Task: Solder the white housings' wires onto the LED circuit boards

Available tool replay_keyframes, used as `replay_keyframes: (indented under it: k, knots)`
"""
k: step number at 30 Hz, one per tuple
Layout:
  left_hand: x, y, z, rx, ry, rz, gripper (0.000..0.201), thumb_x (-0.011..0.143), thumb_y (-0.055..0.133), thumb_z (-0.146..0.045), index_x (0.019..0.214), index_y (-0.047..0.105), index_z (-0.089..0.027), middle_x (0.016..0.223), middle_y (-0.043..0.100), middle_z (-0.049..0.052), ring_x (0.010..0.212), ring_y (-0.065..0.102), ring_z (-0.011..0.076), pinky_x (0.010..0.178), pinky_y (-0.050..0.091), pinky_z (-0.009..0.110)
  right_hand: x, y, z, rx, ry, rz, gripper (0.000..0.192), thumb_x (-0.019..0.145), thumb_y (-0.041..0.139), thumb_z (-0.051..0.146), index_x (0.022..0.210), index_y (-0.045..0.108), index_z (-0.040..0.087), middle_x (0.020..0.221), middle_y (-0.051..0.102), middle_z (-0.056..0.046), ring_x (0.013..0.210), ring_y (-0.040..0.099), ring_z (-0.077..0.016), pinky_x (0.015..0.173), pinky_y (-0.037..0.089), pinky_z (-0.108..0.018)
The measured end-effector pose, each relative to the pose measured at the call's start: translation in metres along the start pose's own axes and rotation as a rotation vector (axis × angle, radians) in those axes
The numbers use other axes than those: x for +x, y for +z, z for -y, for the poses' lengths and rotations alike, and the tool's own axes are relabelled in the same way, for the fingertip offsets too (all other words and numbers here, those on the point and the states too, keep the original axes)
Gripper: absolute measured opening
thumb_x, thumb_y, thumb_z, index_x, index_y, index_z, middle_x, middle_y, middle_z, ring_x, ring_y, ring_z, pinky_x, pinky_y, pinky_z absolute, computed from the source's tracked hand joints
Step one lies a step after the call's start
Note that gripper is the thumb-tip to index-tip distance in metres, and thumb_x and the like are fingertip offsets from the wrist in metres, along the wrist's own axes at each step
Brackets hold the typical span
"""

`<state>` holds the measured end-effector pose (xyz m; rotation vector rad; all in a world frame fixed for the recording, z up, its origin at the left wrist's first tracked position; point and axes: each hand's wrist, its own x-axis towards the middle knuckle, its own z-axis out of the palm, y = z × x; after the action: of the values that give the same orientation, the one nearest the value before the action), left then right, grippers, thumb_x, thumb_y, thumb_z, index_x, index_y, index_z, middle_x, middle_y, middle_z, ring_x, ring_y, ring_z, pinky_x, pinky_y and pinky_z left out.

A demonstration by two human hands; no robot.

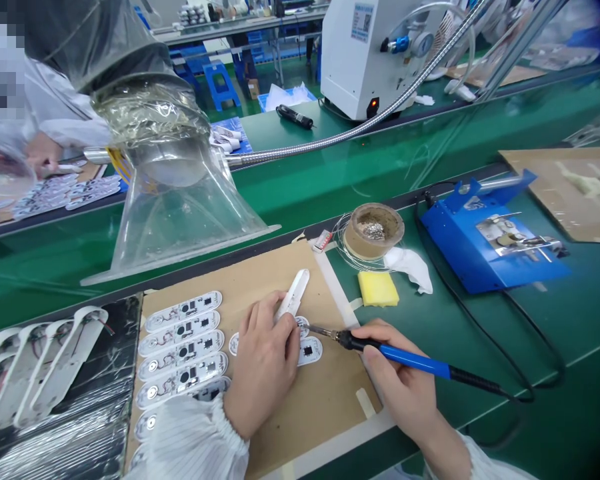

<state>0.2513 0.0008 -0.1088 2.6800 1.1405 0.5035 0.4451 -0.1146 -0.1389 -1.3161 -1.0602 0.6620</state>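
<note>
My right hand (405, 383) grips a blue-handled soldering iron (415, 361). The iron's tip touches or hovers just over the end of a white oval circuit board (303, 324); which of the two I cannot tell. My left hand (266, 357) is closed around the lower end of a slim white plastic housing (295, 293), its fingers bent over the board and hiding most of it. Another board (310, 351) with a black chip lies just below. Left of my hand, several similar boards (184, 312) are lined up on the cardboard sheet (265, 283).
White housings with wires (70, 360) lie on black wrap at left. Above hangs a clear fume hood (180, 220). Rightward are a yellow sponge (378, 289), a solder pot (373, 231), a white tissue (410, 267) and a blue iron stand (495, 233). A co-worker's hand (43, 153) shows behind.
</note>
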Motion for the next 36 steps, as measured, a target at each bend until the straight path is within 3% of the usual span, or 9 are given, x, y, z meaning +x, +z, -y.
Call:
replay_keyframes:
  k: [17, 23, 36]
  knots:
    - [0.0003, 0.0008, 0.0000, 0.000, -0.014, -0.005, 0.016, 0.101, 0.054, -0.012, 0.088, 0.057, -0.020, 0.138, 0.055, 0.015, 0.123, 0.058, 0.0345, 0.102, 0.051, 0.057, -0.0006, -0.0031, 0.0012, -0.026, -0.027, -0.057, 0.017, 0.102, 0.064, 0.020, 0.110, 0.077, 0.028, 0.094, 0.071, -0.003, 0.083, 0.068, -0.0170, 0.072, 0.058, -0.026]
    - [-0.0024, -0.0005, 0.0033, -0.049, -0.011, 0.003, 0.013, 0.103, 0.053, -0.013, 0.097, 0.061, -0.022, 0.141, 0.053, 0.014, 0.126, 0.055, 0.0333, 0.105, 0.050, 0.057, -0.0012, -0.0029, 0.0000, -0.016, -0.014, -0.074, 0.019, 0.102, 0.064, 0.019, 0.109, 0.078, 0.029, 0.093, 0.071, -0.002, 0.081, 0.068, -0.0161, 0.071, 0.058, -0.025]
    - [-0.0027, -0.0007, 0.0073, -0.095, 0.012, 0.016, 0.014, 0.104, 0.053, -0.011, 0.099, 0.063, -0.020, 0.140, 0.052, 0.014, 0.127, 0.054, 0.0330, 0.107, 0.048, 0.058, -0.0028, -0.0028, -0.0024, 0.017, -0.001, -0.004, 0.018, 0.104, 0.063, 0.022, 0.112, 0.076, 0.031, 0.096, 0.071, -0.001, 0.086, 0.067, -0.0165, 0.074, 0.056, -0.025]
